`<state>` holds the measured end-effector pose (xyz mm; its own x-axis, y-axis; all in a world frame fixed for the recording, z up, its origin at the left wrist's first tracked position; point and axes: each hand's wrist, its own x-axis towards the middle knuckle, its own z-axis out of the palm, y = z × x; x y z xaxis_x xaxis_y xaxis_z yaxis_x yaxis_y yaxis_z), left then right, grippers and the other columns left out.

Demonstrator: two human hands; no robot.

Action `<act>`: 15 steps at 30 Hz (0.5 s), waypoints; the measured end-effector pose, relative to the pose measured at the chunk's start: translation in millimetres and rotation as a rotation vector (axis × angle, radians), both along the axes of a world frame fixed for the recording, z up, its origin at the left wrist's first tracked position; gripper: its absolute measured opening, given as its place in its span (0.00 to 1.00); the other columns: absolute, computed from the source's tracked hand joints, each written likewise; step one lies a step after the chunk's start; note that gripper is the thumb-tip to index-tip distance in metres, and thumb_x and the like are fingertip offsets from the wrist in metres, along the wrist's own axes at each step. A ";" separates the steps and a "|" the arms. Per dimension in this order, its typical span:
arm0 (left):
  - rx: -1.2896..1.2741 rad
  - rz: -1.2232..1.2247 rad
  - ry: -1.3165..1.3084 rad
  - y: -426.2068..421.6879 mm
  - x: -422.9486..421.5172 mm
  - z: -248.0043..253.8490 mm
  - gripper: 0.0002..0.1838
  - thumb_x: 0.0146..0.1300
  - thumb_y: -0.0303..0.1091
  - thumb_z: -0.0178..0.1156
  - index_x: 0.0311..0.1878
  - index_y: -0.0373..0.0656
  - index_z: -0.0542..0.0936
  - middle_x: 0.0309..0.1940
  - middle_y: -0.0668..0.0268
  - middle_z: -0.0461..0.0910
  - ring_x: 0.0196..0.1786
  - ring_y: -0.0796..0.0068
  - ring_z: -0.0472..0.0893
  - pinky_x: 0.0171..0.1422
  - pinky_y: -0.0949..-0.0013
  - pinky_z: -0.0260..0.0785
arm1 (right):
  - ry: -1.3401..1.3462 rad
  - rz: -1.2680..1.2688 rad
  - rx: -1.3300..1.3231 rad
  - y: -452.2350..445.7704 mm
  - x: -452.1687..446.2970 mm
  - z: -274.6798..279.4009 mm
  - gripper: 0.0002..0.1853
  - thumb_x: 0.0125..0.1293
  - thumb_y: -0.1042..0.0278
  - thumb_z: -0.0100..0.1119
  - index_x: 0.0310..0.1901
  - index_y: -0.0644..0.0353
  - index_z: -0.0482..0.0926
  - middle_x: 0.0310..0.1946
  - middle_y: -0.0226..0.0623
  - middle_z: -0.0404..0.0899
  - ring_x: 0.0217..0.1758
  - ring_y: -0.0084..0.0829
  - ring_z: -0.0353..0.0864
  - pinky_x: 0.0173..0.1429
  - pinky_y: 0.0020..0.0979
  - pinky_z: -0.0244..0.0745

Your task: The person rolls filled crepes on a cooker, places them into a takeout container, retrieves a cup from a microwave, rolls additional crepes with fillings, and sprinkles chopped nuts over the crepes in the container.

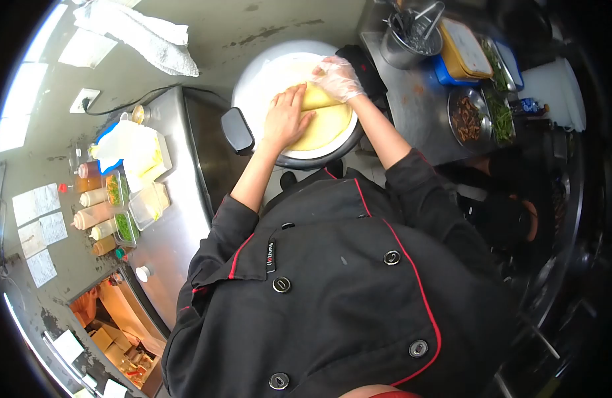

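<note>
A round white pan or griddle with a dark rim stands against the wall at the top centre. On it lies a thin yellow sheet, its upper part folded over into a flap. My left hand is bare and rests on the left end of the fold, fingers stretched out. My right hand, in a clear plastic glove, has its fingers bent down at the fold's upper right edge; whether they pinch it is hidden.
On the left a steel counter carries sauce bottles, herb tubs and a white container. The right counter holds a utensil pot, a yellow tub and a bowl of brown food.
</note>
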<state>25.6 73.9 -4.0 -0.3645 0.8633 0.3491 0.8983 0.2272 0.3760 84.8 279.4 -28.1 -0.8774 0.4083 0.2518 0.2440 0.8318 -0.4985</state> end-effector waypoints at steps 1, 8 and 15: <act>-0.037 -0.005 0.033 1.0 -0.3 -3.3 0.30 0.64 0.44 0.63 0.67 0.41 0.71 0.63 0.55 0.74 0.67 0.55 0.71 0.71 0.54 0.62 | 0.037 -0.038 -0.030 4.0 4.7 6.5 0.13 0.56 0.58 0.66 0.38 0.56 0.84 0.45 0.41 0.81 0.47 0.41 0.82 0.58 0.39 0.76; -0.090 -0.012 -0.057 0.3 -5.8 -0.4 0.33 0.60 0.44 0.68 0.66 0.41 0.71 0.61 0.56 0.74 0.65 0.55 0.72 0.70 0.54 0.63 | -0.149 0.358 0.042 -14.9 53.7 59.3 0.28 0.62 0.52 0.67 0.59 0.61 0.77 0.59 0.46 0.77 0.65 0.45 0.74 0.72 0.38 0.67; -0.129 0.100 -0.153 -4.5 -7.5 1.2 0.29 0.52 0.41 0.73 0.57 0.41 0.80 0.55 0.57 0.77 0.60 0.58 0.75 0.63 0.60 0.70 | -0.310 0.355 0.088 -32.9 41.1 35.7 0.33 0.57 0.51 0.71 0.61 0.62 0.76 0.58 0.47 0.76 0.64 0.46 0.73 0.71 0.41 0.67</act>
